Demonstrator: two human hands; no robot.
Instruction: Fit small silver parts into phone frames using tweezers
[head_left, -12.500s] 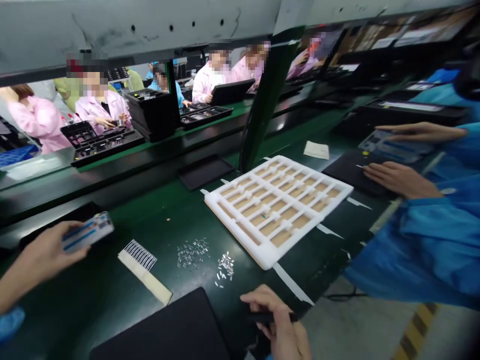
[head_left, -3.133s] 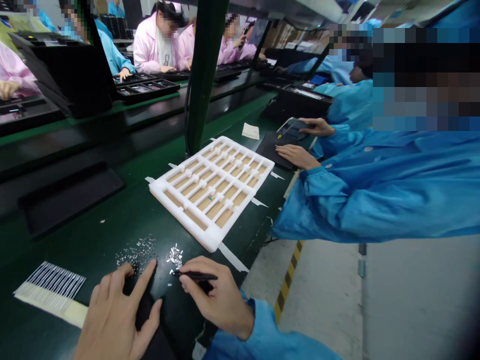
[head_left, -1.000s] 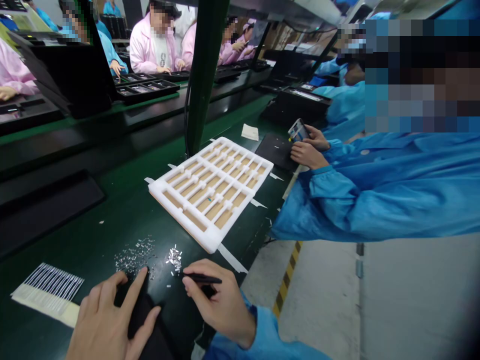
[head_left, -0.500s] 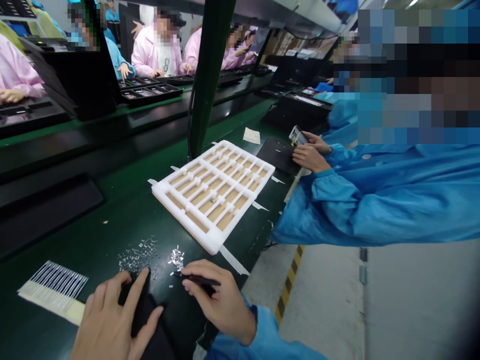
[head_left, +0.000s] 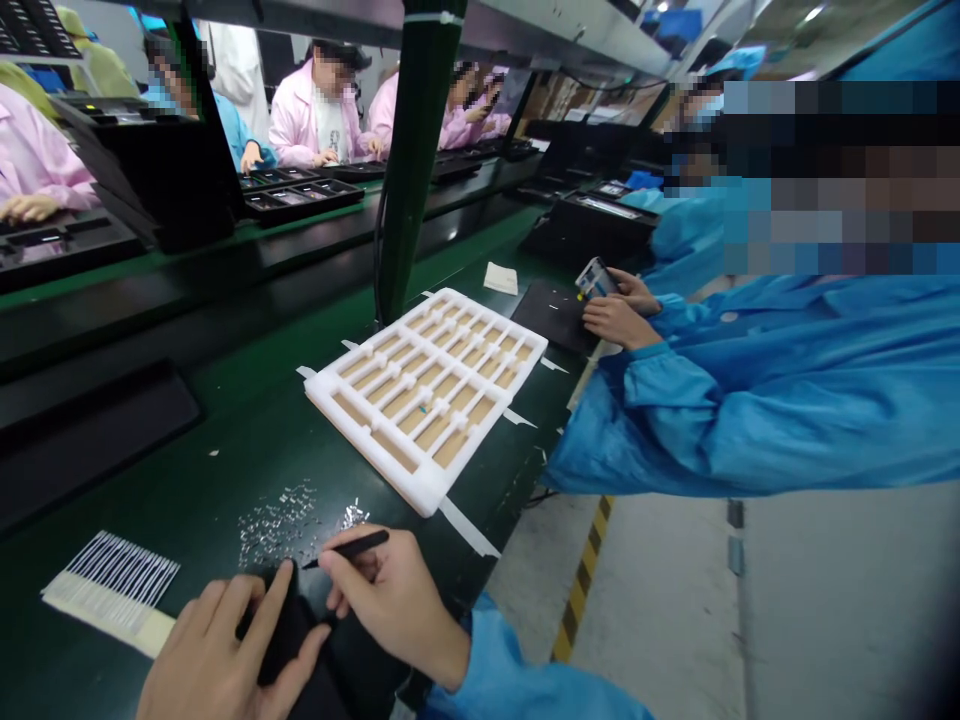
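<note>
On dark-green flat bench (head_left: 180, 490), beside small shiny silver slivers (head_left: 279, 520): right hand (head_left: 397, 600) pinches slim black pen-shaped tool (head_left: 364, 544), likely light, stiff; grip mid-shaft. Left hand (head_left: 225, 645) over flat black pad (head_left: 311, 680), hold hidden, can't tell.

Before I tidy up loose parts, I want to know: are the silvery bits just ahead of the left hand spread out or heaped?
Spread out: the silvery bits lie scattered, with dark green tabletop showing between them.

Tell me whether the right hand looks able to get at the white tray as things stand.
Probably yes: the near corner of the white tray lies just beyond the right hand, with nothing visible blocking it. The black tool it holds might hamper a grip.
</note>
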